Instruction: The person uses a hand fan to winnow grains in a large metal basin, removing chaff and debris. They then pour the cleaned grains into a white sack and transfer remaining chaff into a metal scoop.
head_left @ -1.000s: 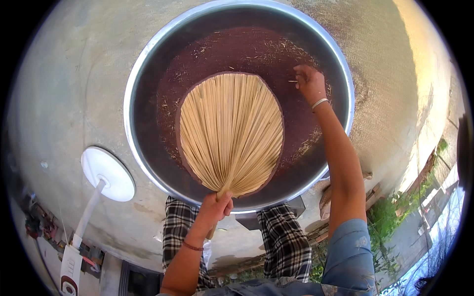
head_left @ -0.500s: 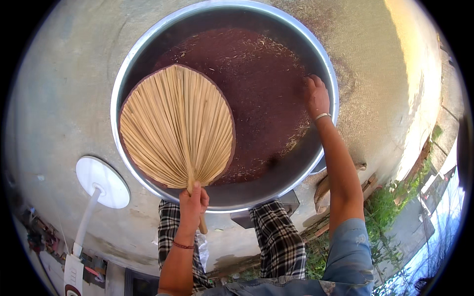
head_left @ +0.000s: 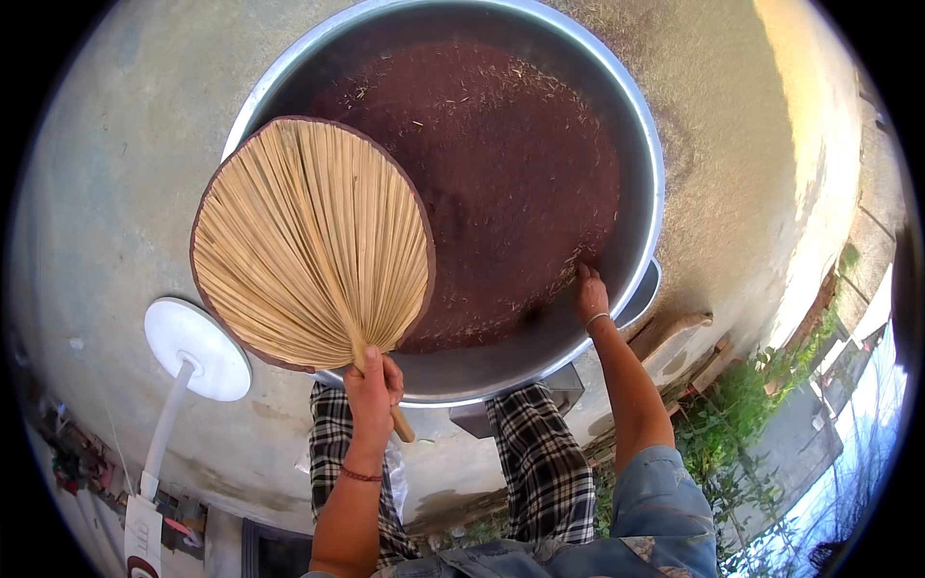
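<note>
At the round silver metal basin [head_left: 656, 164], my left grip [head_left: 374, 390] encloses the pleated tan leaf fan [head_left: 313, 246] by its handle [head_left: 402, 425], extending ahead; I cannot determine closure of my right grip [head_left: 593, 294] near dark-red granules [head_left: 520, 183].

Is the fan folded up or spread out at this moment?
Spread out: the fan shows its pleats opened into a broad, rounded face, and the left hand grips its handle.

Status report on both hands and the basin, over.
Left hand gripping fan by handle. Right hand over basin, near straw bits. Fan hides part of basin's left rim.
</note>
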Motion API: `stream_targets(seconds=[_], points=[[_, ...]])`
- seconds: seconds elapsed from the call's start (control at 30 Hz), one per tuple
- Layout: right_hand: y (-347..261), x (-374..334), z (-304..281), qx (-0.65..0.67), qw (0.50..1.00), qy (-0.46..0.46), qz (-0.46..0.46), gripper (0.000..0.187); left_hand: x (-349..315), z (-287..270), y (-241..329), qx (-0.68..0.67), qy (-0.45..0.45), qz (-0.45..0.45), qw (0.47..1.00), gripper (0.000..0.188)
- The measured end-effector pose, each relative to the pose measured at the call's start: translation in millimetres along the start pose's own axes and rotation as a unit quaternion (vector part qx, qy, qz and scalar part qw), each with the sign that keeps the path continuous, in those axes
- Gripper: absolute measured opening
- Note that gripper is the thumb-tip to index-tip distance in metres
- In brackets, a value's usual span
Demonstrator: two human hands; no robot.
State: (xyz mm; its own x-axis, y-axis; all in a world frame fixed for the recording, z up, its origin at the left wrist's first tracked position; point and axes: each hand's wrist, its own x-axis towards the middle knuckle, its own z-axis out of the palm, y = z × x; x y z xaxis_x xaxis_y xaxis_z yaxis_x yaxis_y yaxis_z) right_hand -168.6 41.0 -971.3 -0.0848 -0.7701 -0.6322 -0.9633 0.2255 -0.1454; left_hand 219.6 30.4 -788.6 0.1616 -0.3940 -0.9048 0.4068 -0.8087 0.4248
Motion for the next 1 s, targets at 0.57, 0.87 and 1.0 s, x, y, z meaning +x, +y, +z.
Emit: stream_targets(seconds=[0.57,0.87,1.0], points=[[-253,218,-124,0.147,0.94,0.299,-0.074,0.018,-1,-21,19,0.014,0.107,0.153,0.982,0.053],[-305,184,-33,0.096,0.935,0.225,-0.256,0.021,1,-18,26,-0.014,0.112,0.143,0.983,0.05],[-322,160,-32,0.237,0.917,0.098,-0.307,0.016,5,-19,35,-0.014,0.149,0.157,0.976,0.051]])
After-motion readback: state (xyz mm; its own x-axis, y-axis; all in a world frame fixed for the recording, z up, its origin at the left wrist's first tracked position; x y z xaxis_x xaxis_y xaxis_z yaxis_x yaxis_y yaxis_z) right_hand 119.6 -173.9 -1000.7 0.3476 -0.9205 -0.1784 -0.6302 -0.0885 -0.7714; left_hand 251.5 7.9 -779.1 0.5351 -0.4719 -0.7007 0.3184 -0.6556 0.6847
